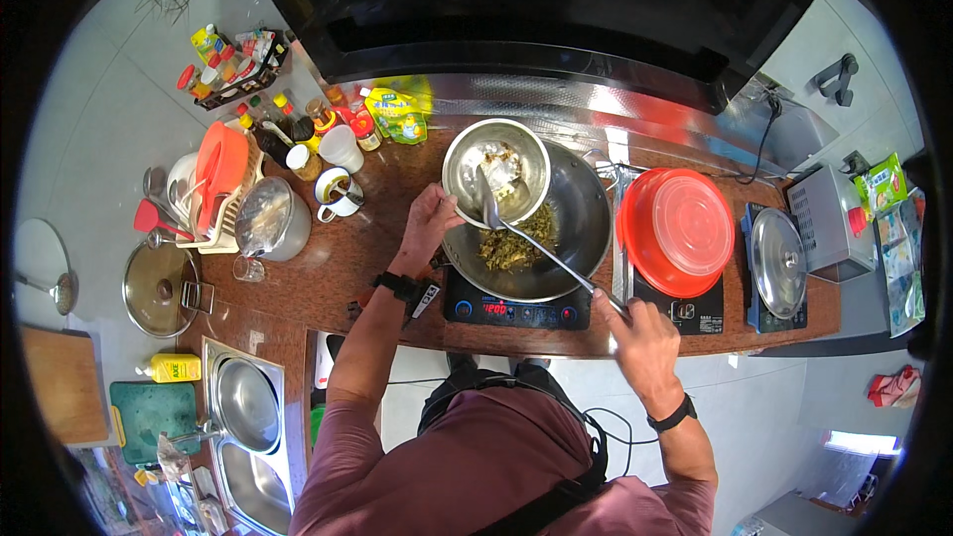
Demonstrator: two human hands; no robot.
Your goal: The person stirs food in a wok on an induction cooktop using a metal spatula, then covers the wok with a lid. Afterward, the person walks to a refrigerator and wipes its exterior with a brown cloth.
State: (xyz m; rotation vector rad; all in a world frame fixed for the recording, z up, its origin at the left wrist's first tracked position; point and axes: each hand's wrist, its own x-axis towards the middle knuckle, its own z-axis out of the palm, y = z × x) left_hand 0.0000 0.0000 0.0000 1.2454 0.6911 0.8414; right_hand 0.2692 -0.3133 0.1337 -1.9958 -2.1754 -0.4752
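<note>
My left hand [429, 221] grips the rim of a steel bowl [467, 164] and tilts it over a dark wok [581, 223]. My right hand [642, 337] holds the long handle of a metal spatula [526, 238], whose blade rests inside the bowl against scraps of food. Chopped green vegetables [516, 243] lie in the wok's bottom. The wok sits on a black induction cooker [516, 311] with a lit red display.
A red plastic lid [677, 228] covers something on a second cooker to the right, then a glass-lidded pot [778, 260]. Left of the wok stand a lidded steel pot [266, 218], a mug [338, 191], sauce bottles [298, 124] and a dish rack [220, 184]. A double sink [248, 417] lies lower left.
</note>
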